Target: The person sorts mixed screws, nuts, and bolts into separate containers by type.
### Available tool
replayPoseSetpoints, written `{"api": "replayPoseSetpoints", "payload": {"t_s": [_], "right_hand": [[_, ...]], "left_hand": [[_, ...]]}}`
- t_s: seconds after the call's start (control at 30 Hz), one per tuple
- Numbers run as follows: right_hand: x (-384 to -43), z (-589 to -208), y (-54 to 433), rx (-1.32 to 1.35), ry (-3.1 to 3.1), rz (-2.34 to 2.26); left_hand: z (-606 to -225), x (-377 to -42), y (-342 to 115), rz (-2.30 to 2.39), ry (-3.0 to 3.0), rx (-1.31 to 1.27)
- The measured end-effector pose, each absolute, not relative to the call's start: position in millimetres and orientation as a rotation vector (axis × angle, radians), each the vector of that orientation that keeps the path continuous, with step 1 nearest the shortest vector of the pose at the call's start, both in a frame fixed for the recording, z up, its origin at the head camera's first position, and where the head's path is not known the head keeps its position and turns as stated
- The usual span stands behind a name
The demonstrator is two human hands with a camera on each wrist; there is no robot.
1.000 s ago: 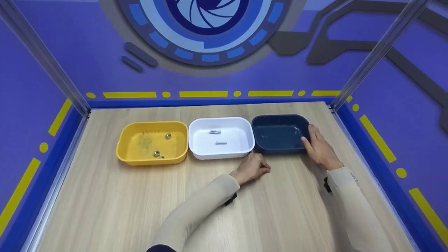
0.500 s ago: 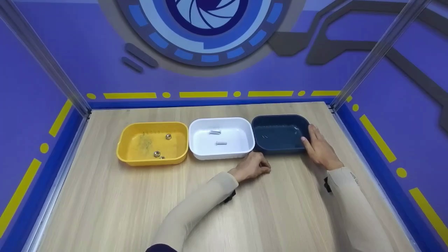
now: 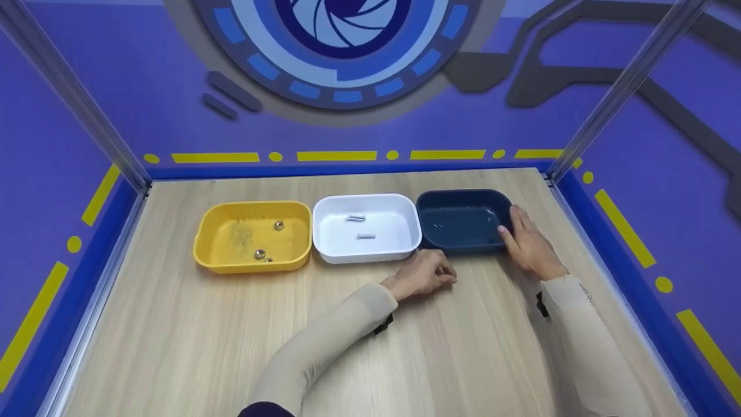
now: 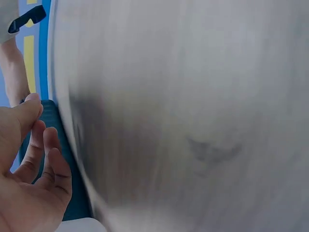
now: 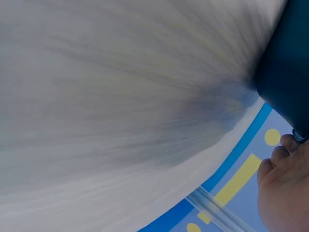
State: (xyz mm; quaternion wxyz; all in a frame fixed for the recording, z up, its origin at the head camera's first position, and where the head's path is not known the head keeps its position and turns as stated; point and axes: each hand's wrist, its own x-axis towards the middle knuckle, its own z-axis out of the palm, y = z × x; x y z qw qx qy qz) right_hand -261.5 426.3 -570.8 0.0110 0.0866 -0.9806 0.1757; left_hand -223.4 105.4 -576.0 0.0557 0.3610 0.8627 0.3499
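In the head view my right hand grips the right end of a dark blue plastic tray, thumb at the rim and fingers along the outer side. The right wrist view has the same hand beside the dark tray. My left hand is just in front of where the dark tray and a white tray meet. Its fingers are loosely curled, and the left wrist view shows thumb and fingers close together on the left hand, with no object visible between them.
A yellow tray at the left holds several metal nuts and some dark specks. Small metal bolts lie in the white tray. The trays stand in a row on a wooden table, with blue panels behind and beside it.
My left hand has shifted slightly to the right along the front of the dark tray. The right hand stays at the tray's end, and the trays look the same.
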Motion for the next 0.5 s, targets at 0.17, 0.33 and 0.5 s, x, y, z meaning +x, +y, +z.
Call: {"api": "replayPoseSetpoints", "payload": {"t_s": [0.17,0.33,0.5], "right_hand": [[-262.0,-566.8,423.7,0.269,-3.069,0.496],[-260.8,-566.4,423.3,0.267,-3.07,0.465],[-258.7,-567.7,423.7,0.273,-3.054,0.468]], "left_hand": [[-565.5,-222.1,109.8,1.082,2.608,1.066],[-556.5,-222.7,111.6,1.083,2.595,1.072],[-548.6,-227.4,113.1,1.107,2.586,1.12]]}}
